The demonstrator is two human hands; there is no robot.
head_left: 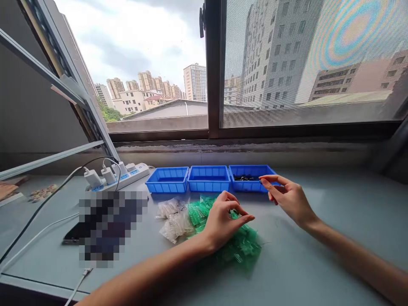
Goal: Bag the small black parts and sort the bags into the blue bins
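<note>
My right hand [291, 199] is raised just in front of the right blue bin [251, 186], its thumb and index finger pinched on a small dark piece [260, 181]. That bin holds several small black parts [244, 177]. Over the green plastic bags [245, 250] hovers my left hand [225, 219], thumb and fingertips brought together. Whatever it may hold is too small to make out. Clear bags with whitish contents [177, 225] lie left of the green ones, partly beside my left wrist.
Left of the right bin stand a middle blue bin [208, 179] and a left blue bin [167, 180]. A white power strip [127, 175] with plugs and cables lies at the left. In front of it are dark devices, partly pixelated [72, 236]. A window frame [214, 85] rises behind.
</note>
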